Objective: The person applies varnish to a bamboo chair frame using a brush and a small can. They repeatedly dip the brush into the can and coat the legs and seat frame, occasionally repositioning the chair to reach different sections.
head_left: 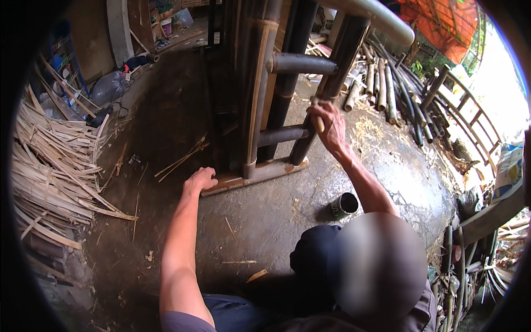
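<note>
Head view: a dark bamboo frame (276, 94) rises at twelve o'clock, made of round, smooth, glossy poles with pale node rings, short rungs set across between the uprights. Its feet sit on a flat, pale wooden base (260, 174) with worn edges, lying on rough grey concrete floor (265, 221) strewn with shavings.

The right hand (330, 126), at about one o'clock from the middle, is closed round a thin pale tool (318, 120), seemingly a brush handle, though its tip is too small to tell. The tool's top touches the slanted right upright, between two rungs. The left hand (199, 180), at about nine o'clock from the middle, is curled into a loose fist with knuckles pressed on the floor, touching the left end of the base; it holds nothing that shows.

A small round tin (344, 205), dark inside, stands on the floor at five o'clock from the frame, just beside the right forearm. At nine o'clock lies a heap of flat, pale, dry bamboo strips (55, 166), splintery and fanned out. At two o'clock a pile of dark round poles (398, 94) lies side by side, with a bamboo railing (464, 122) beyond. A pale thick pole (376, 16) crosses the top. A few loose slivers (182, 157) lie left of the frame. The frame's uprights hide the floor behind them.
</note>
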Action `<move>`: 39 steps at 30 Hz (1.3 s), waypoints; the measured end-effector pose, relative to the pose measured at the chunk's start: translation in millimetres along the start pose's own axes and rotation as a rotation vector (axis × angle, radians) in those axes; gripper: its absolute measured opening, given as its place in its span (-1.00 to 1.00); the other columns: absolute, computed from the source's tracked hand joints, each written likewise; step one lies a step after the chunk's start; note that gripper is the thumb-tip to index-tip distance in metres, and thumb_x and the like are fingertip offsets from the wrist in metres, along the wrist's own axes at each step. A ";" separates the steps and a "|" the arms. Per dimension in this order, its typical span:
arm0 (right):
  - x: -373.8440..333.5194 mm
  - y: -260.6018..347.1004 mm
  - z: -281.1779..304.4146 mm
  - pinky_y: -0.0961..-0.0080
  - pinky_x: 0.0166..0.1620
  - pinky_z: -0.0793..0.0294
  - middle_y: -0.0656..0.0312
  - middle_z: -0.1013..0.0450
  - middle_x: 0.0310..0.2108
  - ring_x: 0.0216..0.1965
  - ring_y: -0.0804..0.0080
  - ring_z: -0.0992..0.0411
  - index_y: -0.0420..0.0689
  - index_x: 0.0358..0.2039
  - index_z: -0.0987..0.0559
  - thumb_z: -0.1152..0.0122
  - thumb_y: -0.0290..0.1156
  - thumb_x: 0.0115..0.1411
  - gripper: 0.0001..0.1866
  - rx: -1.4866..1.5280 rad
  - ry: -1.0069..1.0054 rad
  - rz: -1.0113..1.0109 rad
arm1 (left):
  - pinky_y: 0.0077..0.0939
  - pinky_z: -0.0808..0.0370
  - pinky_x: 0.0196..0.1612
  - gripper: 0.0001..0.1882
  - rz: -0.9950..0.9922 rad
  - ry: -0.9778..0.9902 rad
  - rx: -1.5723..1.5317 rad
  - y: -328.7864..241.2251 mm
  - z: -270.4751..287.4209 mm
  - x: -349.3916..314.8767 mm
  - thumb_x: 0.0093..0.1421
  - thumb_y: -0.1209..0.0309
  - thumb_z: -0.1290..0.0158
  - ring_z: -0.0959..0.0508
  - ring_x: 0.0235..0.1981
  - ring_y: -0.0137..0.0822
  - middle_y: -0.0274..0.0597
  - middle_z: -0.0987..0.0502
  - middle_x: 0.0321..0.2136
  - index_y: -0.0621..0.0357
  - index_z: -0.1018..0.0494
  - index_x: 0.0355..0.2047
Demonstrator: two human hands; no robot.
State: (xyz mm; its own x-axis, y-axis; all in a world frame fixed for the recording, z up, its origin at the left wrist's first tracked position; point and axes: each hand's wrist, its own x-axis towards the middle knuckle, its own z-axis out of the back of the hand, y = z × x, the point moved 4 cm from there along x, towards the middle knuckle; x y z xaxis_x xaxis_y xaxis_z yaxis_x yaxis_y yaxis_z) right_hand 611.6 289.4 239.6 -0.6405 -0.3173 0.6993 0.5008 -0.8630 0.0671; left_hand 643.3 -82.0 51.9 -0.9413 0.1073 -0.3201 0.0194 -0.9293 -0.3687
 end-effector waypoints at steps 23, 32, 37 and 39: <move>134.9 6.4 156.5 0.36 -0.08 -0.50 0.21 -0.49 -0.07 0.00 0.30 -0.43 -0.04 -0.25 -0.60 -0.16 -0.46 0.18 -0.87 0.220 -0.740 -0.026 | -0.16 -0.48 0.04 -0.59 0.040 0.072 0.027 12.3 -25.0 -7.1 0.04 0.24 -0.17 -0.51 0.01 -0.04 -0.06 -0.55 -0.07 0.03 -0.51 -0.07; 213.3 97.1 16.2 0.28 0.03 -0.52 0.27 -0.43 -0.16 -0.11 0.28 -0.43 0.12 -0.10 -0.45 -0.14 -0.46 0.18 -0.72 2.376 -0.950 -0.730 | -0.21 -0.41 0.13 -0.47 0.026 0.123 0.052 3.0 -15.0 -24.0 0.05 0.18 -0.07 -0.47 0.07 -0.07 -0.07 -0.51 0.00 0.00 -0.44 0.06; 213.0 78.4 10.3 0.23 0.08 -0.51 0.24 -0.48 -0.13 -0.07 0.28 -0.45 0.11 -0.11 -0.48 -0.10 -0.47 0.24 -0.77 2.539 -0.941 -0.612 | -0.22 -0.39 0.14 -0.45 0.051 0.067 0.029 2.7 6.2 -32.8 0.07 0.16 -0.07 -0.46 0.08 -0.08 -0.05 -0.50 0.02 0.01 -0.42 0.09; 199.4 94.2 10.8 0.22 0.10 -0.49 0.24 -0.48 -0.14 -0.07 0.29 -0.46 0.09 -0.12 -0.48 -0.11 -0.47 0.24 -0.78 2.596 -0.876 -0.677 | -0.22 -0.39 0.14 -0.45 0.092 0.046 0.006 9.4 11.0 -41.7 0.06 0.16 -0.07 -0.47 0.08 -0.07 -0.04 -0.51 0.01 0.01 -0.42 0.09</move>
State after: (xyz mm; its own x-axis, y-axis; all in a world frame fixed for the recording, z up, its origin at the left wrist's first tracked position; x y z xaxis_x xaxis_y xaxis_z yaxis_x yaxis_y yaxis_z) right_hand 537.3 149.1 393.0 -0.9586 0.1923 0.2101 0.1794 0.9806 -0.0788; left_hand 679.0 -99.1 71.3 -0.9193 0.0374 -0.3918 0.1030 -0.9379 -0.3311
